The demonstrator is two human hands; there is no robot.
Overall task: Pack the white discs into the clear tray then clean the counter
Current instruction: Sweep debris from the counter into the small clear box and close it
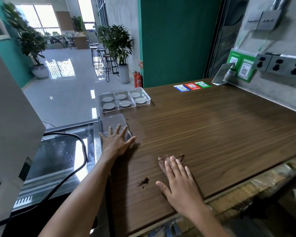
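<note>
Counter [212, 127]: dark wood-grain surface, seen from above by the head camera. Clear tray [124, 99] sits at the far left edge of the counter; it has six compartments in two rows of three, and each compartment holds one of the white discs [121, 96]. Clear lid [114, 125] lies flat on the counter just nearer than the tray, at the same left edge.

Left hand [117, 141] lies flat on the near part of the lid, fingers straight and spread, gripping nothing. Right hand [179, 182] lies palm down on the counter nearer the front edge, fingers straight and extended; the fingertips press on a brown cloth [164, 162], which is bunched beneath and beyond them. The thumb points left, apart from the cloth.

Brown crumbs [143, 182] form a small patch on the counter just left of the right hand, between the two forearms.

Three cards [192, 86], blue, red and green, lie side by side at the far edge of the counter. Wall sockets [278, 64] are mounted on the grey wall at right.
</note>
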